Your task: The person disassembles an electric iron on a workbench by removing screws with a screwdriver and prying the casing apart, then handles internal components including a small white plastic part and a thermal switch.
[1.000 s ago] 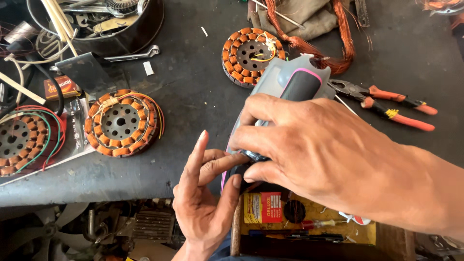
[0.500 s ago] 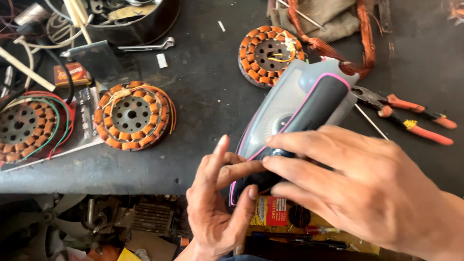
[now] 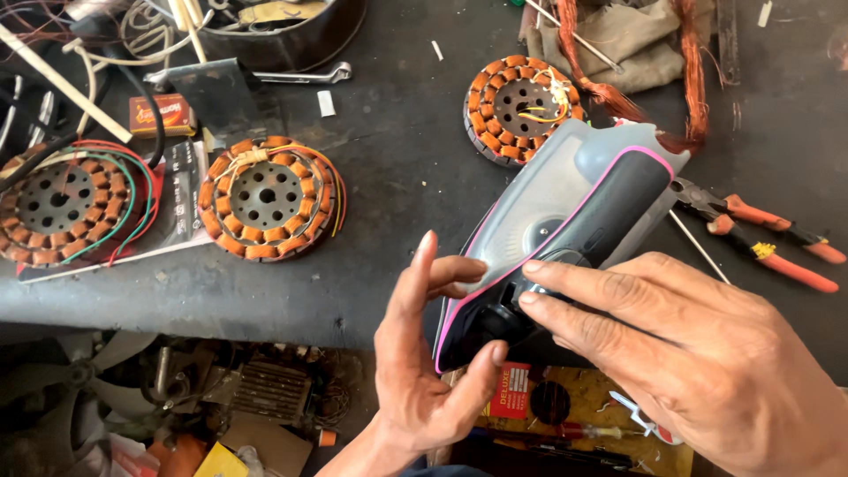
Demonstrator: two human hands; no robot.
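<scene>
In the head view, the electric iron (image 3: 565,238) lay on the near part of the dark workbench (image 3: 397,150), its long axis running on a slant from the near left, where its rear end overhung the bench edge, up to the far right, where its upper end sat near a frayed bundle of copper wire (image 3: 689,79). Both hands met at that near rear end, so the iron stretched away from them toward the upper right. The left hand (image 3: 424,371) came up from below, palm open and fingers spread, with the thumb against the dark lower rear corner and two fingertips touching the grey side of the body. The right hand (image 3: 698,353) reached in from the right, fingers extended and fairly flat, their tips resting on the black handle near the dial; neither hand was closed in a full grip. The iron looked grey along its body, with a black handle outlined by a thin pink line and a round control part-hidden by the fingers. Around it lay three copper-wound stators (image 3: 269,196), one just beyond the iron's far side, and orange-handled pliers (image 3: 760,238) to its right.
</scene>
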